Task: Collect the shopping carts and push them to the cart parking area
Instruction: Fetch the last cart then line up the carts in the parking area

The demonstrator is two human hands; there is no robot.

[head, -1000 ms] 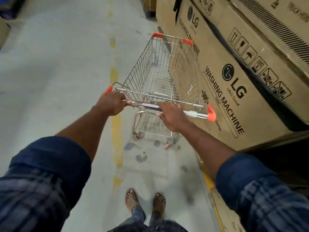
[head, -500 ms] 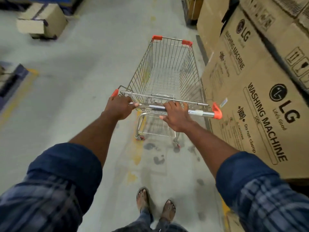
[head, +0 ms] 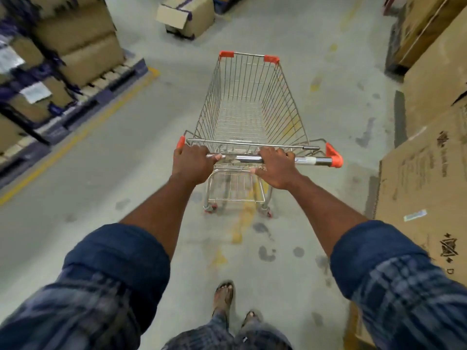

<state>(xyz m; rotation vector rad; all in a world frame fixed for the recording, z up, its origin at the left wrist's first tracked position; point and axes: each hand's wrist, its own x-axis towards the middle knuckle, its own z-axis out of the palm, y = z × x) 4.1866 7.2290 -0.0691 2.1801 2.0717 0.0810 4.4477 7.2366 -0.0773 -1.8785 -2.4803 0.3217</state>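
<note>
Both hands grip the chrome handle bar (head: 313, 160) of an empty silver wire shopping cart with orange corner caps (head: 249, 107), the left hand (head: 193, 164) wrapped near its left end, the right hand (head: 276, 168) closed at mid-bar, on a grey concrete floor (head: 101, 160). Right of the hands, brown cardboard cartons (head: 429, 157) carry print too blurred to read.

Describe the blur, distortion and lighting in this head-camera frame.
Head view: motion blur smears the stacked boxes at left and the plaid sleeves; the cart, left hand and right hand stay fairly sharp; wide-angle distortion tilts the edges; lighting is soft and dim, with no glare.
</note>
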